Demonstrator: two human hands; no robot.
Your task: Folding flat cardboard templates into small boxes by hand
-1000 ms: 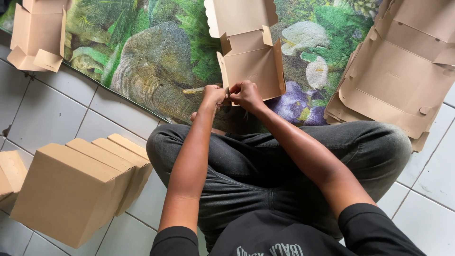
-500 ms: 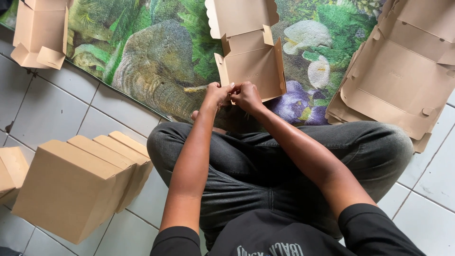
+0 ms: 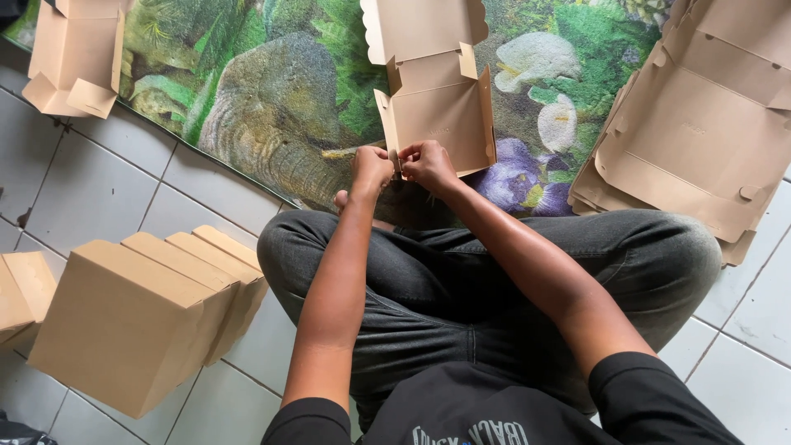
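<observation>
Head view is showing the left hand [image 3: 371, 167] and right hand [image 3: 428, 163] pinching closed on the near corner flap of a half-folded brown cardboard box [image 3: 441, 111], which is lying just beyond the grip on the printed mat [image 3: 272, 99]. By my judgement, corner-locking is underway, calling for pressing the tab home; folded boxes [image 3: 140, 317] are standing well left.

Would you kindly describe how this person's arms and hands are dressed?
Both arms are bare from above the elbow down. Short black sleeves cover the upper arms. The left hand and right hand are bare: no gloves, rings, watch or bands visible.
</observation>
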